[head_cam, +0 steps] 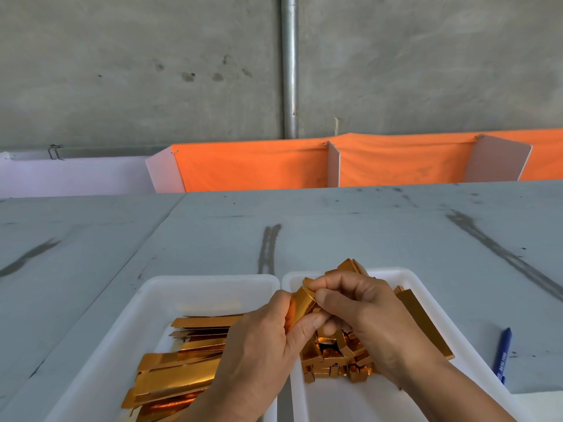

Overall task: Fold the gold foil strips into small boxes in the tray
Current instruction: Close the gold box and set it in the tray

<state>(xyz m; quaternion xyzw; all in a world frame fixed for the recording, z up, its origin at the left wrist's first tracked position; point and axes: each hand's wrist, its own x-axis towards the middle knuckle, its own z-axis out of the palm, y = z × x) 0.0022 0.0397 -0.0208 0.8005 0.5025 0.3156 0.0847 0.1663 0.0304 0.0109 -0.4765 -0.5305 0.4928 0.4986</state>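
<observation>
Between my two hands is a gold foil strip (302, 303), partly bent into a box shape. My left hand (262, 339) grips its lower end with thumb and fingers. My right hand (359, 309) pinches its upper end with curled fingers. Both hands hover over the gap between two white trays. The left tray (170, 290) holds a stack of flat gold strips (179, 370). In the right tray (405, 280) lies a heap of folded gold boxes (335, 357), partly hidden by my right hand.
A blue pen (503, 354) lies on the grey table (335, 226) right of the right tray. Orange cloth panels (253, 169) with white dividers stand along the table's far edge, with a concrete wall and a metal pipe (289, 68) behind.
</observation>
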